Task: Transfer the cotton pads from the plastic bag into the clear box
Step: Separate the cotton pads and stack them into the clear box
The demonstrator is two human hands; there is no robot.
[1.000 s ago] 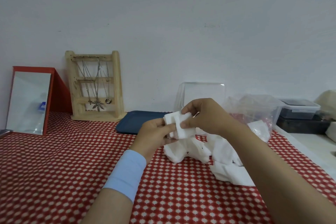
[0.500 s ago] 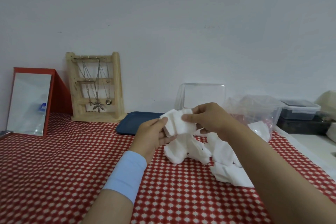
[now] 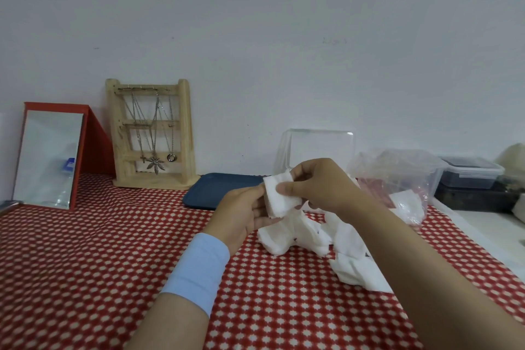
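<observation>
Right hand (image 3: 318, 185) is pinching a small stack of cotton pads (image 3: 279, 199), thumb on the near face and fingers curling over the top edge. Left hand (image 3: 241, 213) is meeting the same stack from the left, thumb on the upper corner and fingers under it, so both hands are gripping it. The stack is being held up off the bench (image 3: 113, 264), between the two hands and tilting a bit to the left. A light blue wristband (image 3: 199, 270) is sitting on the left wrist. Right below the hands a loose pile of pads (image 3: 306, 236) is lying on the red checked cloth, spreading rightward under the right forearm. The clear box (image 3: 318, 148) is standing just behind the hands, lower part hidden by them, so I cannot tell what is inside. The plastic bag (image 3: 397, 176) is slumping to the right of the box, crumpled, with a few white pads showing through its lower side. A dark blue tray (image 3: 218, 187) is lying flat behind the left hand. Farther left a wooden jewelry stand (image 3: 150, 133) with hanging chains is standing against the wall, and a red-framed mirror (image 3: 47, 156) is leaning at the far left. At the far right a lidded plastic container (image 3: 471, 173) is sitting on a dark box, off the cloth.
</observation>
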